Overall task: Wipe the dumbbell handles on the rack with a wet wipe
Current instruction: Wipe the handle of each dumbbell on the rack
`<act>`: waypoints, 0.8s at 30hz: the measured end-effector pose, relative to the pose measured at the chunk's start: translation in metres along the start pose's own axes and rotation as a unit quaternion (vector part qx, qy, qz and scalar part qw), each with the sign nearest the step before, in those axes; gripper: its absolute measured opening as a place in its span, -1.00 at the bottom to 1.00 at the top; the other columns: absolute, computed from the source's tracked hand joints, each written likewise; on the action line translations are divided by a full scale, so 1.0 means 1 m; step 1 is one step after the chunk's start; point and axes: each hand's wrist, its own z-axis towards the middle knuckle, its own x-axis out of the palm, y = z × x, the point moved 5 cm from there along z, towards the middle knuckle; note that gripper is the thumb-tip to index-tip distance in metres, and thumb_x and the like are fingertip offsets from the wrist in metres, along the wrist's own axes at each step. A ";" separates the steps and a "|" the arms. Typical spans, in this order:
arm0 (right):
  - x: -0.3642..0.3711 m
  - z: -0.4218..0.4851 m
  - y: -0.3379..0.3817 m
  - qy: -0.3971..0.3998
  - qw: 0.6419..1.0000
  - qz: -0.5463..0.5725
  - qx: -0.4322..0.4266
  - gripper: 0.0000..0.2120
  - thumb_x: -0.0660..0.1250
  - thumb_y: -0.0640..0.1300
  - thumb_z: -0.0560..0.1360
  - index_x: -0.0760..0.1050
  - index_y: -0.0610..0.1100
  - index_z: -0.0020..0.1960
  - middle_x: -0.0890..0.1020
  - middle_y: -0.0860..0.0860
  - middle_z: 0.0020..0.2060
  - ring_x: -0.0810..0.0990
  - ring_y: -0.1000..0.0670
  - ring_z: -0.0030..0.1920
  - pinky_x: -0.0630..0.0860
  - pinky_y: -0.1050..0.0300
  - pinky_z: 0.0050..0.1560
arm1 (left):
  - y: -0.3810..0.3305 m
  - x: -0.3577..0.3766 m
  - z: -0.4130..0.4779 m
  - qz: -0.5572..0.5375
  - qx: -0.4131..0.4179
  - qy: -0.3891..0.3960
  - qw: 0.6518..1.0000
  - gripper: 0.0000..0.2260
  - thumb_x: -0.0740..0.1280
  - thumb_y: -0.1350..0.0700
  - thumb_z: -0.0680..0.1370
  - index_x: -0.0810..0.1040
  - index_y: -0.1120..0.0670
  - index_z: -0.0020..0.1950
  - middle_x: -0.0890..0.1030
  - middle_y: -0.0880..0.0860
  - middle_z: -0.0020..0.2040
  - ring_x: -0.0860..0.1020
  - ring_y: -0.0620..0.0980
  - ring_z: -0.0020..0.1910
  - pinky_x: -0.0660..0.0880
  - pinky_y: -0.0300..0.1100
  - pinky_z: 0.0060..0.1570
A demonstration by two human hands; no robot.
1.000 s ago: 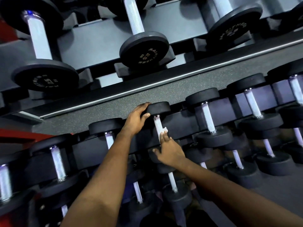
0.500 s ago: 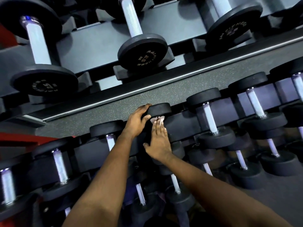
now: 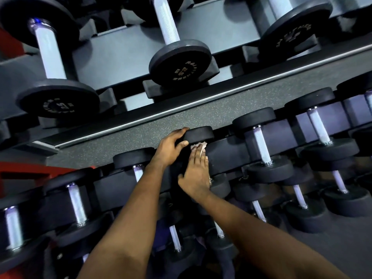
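Head view: crumpled white wet wipe

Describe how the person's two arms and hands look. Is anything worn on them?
The left forearm and the right forearm are bare as far as the picture shows; no sleeve is in view. The left hand and the right hand wear no gloves, and no watch or band shows at either wrist. A shiny spot beside the right hand may be a ring; I cannot tell.
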 end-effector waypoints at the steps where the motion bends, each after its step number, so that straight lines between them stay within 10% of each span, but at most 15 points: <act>1: 0.004 -0.003 0.001 0.001 1.000 -0.021 -0.006 0.03 0.32 0.03 0.38 -0.24 -0.30 0.56 -0.20 -0.24 0.55 -0.23 -0.17 0.56 -0.19 -0.03 0.56 | 0.000 -0.001 0.000 -0.002 -0.002 0.003 1.000 -0.56 0.36 0.15 0.60 0.43 -0.04 0.48 0.46 0.03 0.45 0.39 -0.03 0.44 0.18 -0.39 0.36; 8: -0.002 0.017 0.001 -0.007 0.991 0.118 0.067 -0.05 0.36 -0.03 0.38 -0.07 -0.36 0.56 -0.03 -0.28 0.55 -0.04 -0.16 0.57 -0.15 0.04 0.55 | 0.003 -0.001 0.002 -0.007 0.000 0.011 1.000 -0.55 0.38 0.17 0.58 0.44 -0.04 0.47 0.48 0.04 0.43 0.40 -0.03 0.43 0.21 -0.31 0.41; 13: -0.021 0.043 -0.019 -0.008 0.914 0.337 0.224 -0.56 0.41 -0.09 0.37 0.51 -0.20 0.20 0.63 -0.19 0.12 0.57 -0.23 0.17 0.49 -0.01 0.19 | 0.003 0.000 0.002 -0.011 -0.011 0.018 1.000 -0.54 0.38 0.16 0.58 0.44 -0.04 0.47 0.48 0.03 0.44 0.41 -0.03 0.43 0.27 -0.13 0.48; 21: -0.013 0.038 -0.023 0.044 0.900 0.398 0.175 -0.52 0.40 -0.24 0.35 0.45 -0.16 0.26 0.61 -0.07 0.06 0.56 -0.09 0.05 0.51 0.09 0.10 | -0.003 -0.003 0.001 -0.005 -0.013 0.017 1.000 -0.54 0.39 0.18 0.57 0.45 -0.03 0.46 0.50 0.03 0.42 0.43 -0.03 0.41 0.28 -0.24 0.43; 24: -0.018 0.051 -0.030 0.089 0.809 0.541 0.213 -0.75 0.37 -0.38 0.33 0.58 -0.26 0.00 0.65 -0.09 -0.13 0.60 -0.05 -0.11 0.52 0.21 -0.05 | -0.004 -0.004 0.002 -0.009 -0.028 0.023 0.999 -0.54 0.39 0.18 0.58 0.44 -0.02 0.47 0.48 0.02 0.43 0.41 -0.08 0.40 0.23 -0.33 0.38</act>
